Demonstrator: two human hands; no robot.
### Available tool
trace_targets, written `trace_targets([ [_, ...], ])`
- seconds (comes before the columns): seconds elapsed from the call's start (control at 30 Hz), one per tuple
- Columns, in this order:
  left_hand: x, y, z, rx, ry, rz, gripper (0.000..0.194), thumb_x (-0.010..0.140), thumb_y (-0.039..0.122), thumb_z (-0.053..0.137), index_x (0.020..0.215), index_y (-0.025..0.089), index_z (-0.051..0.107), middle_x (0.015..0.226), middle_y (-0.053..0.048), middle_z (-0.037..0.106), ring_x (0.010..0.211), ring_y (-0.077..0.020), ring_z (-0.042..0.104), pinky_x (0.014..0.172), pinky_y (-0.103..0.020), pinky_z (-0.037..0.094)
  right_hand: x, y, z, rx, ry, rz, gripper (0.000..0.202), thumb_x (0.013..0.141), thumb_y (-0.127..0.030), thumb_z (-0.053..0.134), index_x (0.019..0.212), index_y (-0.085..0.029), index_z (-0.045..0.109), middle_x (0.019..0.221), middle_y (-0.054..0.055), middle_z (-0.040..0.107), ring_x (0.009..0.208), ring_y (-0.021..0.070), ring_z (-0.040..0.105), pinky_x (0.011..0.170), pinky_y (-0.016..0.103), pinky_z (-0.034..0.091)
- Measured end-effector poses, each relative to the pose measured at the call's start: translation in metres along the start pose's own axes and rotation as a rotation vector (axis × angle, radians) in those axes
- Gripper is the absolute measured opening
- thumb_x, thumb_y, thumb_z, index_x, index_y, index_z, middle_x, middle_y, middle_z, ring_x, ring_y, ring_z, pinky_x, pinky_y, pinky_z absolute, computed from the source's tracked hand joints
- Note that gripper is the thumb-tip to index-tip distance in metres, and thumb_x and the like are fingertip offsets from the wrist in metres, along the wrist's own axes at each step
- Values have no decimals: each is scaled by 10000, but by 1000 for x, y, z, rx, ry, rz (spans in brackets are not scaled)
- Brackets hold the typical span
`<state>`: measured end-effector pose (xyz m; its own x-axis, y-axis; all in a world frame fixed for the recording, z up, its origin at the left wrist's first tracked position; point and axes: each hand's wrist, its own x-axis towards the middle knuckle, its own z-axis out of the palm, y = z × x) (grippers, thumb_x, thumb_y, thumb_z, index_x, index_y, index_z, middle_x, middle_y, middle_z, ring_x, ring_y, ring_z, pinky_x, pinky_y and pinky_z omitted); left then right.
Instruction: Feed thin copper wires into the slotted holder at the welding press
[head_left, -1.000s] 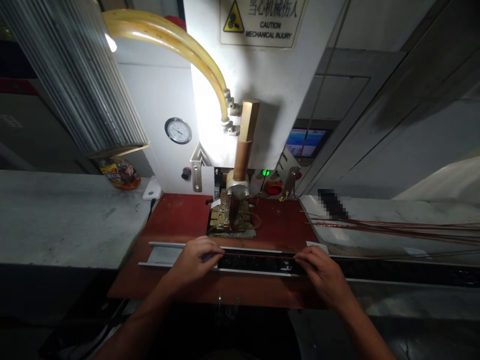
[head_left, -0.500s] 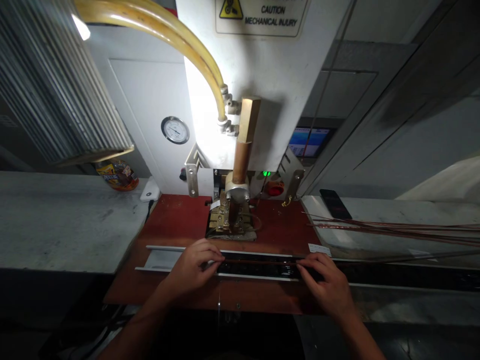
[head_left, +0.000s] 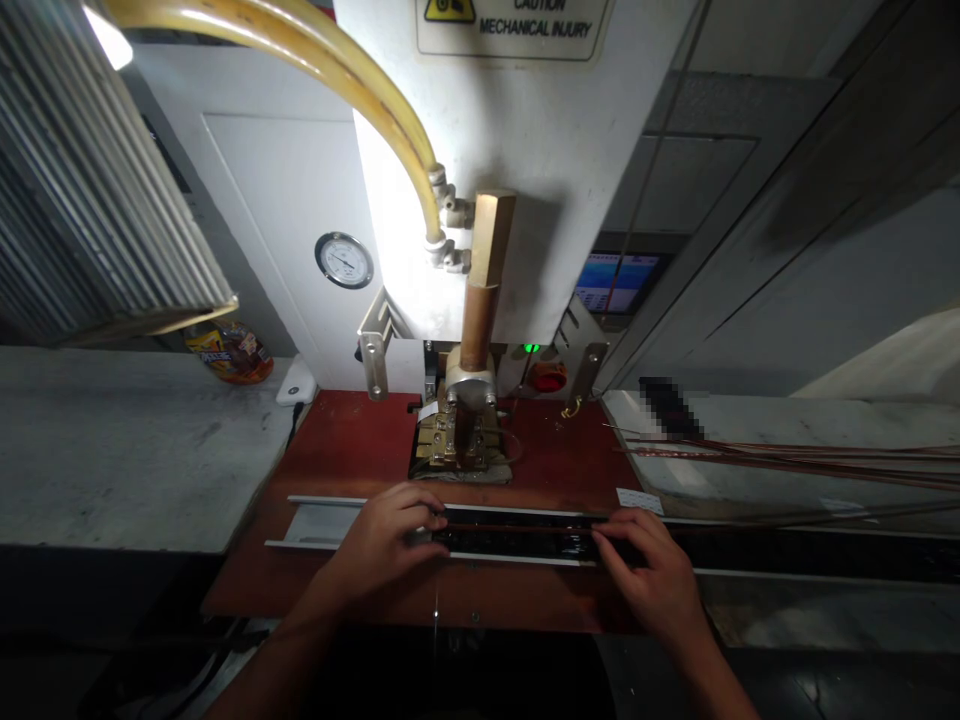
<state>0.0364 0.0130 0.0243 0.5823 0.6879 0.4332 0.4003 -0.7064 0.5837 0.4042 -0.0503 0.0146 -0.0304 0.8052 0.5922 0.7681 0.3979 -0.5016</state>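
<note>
A thin copper-coloured wire (head_left: 517, 527) stretches between my hands over a black strip lying in a pale metal channel (head_left: 322, 522). My left hand (head_left: 397, 530) is at the wire's left end, its fingers curled and the thumb a little apart from them. On the right, my right hand (head_left: 645, 560) pinches the wire between thumb and forefinger. Behind the channel stands a brass clamp fixture (head_left: 459, 440), below an upright copper and brass rod (head_left: 484, 290). Neither hand touches the fixture.
Several copper wires (head_left: 787, 458) lie on the right bench beside a pixelated dark object (head_left: 671, 408). A bottle (head_left: 231, 352) and a small white box (head_left: 296, 382) are at the left. A ribbed metal lamp housing (head_left: 97, 190) hangs at the upper left.
The thumb of my left hand has moved slightly down, away from the fingers. My right hand stays nearly in place. The camera view has shifted a little.
</note>
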Motion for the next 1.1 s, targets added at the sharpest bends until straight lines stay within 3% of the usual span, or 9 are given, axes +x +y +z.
trace_targets([
  [0.43, 1, 2, 4, 24, 17, -44, 90, 853, 293, 786, 879, 214, 751, 1019, -64, 749, 947, -206, 722, 840, -324, 581, -1, 0, 0, -41, 2, -20, 63, 922, -254, 644, 875, -254, 686, 840, 37, 660, 799, 214, 648, 701, 340, 531],
  [0.77, -1, 0, 7, 34, 46, -13, 131, 844, 331, 800, 886, 216, 753, 1010, -63, 780, 936, -209, 743, 830, -319, 590, 2, -4, -1, -144, -75, -62, 40, 926, -269, 612, 913, -240, 636, 931, 54, 634, 879, 244, 625, 777, 390, 500],
  [0.93, -2, 2, 6, 48, 34, -1, 110, 847, 316, 797, 877, 218, 756, 1017, -59, 781, 935, -207, 743, 831, -317, 589, 8, -24, 5, -165, -132, -105, 84, 927, -290, 635, 977, -223, 633, 957, 67, 644, 896, 256, 612, 785, 413, 485],
  [1.1, -3, 1, 6, 43, 39, 5, 108, 841, 301, 802, 885, 217, 751, 1020, -60, 781, 941, -208, 740, 835, -314, 582, 8, -60, 33, -91, -182, -215, 166, 942, -232, 642, 1107, -211, 642, 1010, 78, 665, 954, 250, 614, 865, 422, 486],
])
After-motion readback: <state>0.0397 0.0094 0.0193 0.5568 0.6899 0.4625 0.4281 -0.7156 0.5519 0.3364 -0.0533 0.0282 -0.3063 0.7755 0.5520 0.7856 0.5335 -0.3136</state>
